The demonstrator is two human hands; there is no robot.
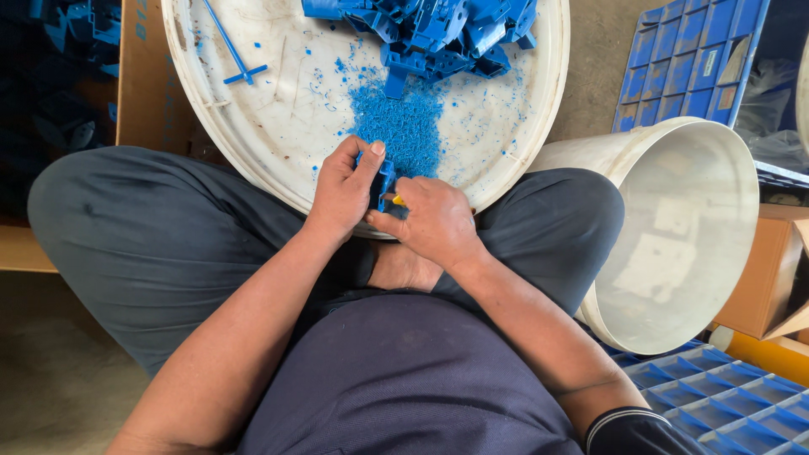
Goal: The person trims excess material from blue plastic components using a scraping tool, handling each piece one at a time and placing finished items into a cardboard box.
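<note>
- Head view: the person sits cross-legged on the floor, and a big round white tray [278, 109] rests against the knees. It serves as the surface, I think, so that the parts stay within reach and the scraps fall on it and not on the clothes.
- On the right, near the right knee, a large white bucket [683, 236] lies tilted with its mouth toward the camera. As far as I can see it holds nothing.
- At the far side of the tray lies a pile of blue plastic parts [430, 34].
- Between this pile and the hands there is a heap of fine blue shavings [403, 126], just beyond the fingers.
- At the far left of the tray lies one thin blue sprue piece [236, 55], apart from the rest.
- The left hand [341, 190] is closed around a small blue plastic part [383, 181]. The thumb presses on its far side and the other fingers wrap it from the left, probably to keep it steady over the near rim.
- The right hand [434, 221] is also closed and pinches a small tool with a yellow tip [398, 200]. This tip touches the near right edge of the part, between the two thumbs. Whether it has a blade, I cannot tell.
</note>
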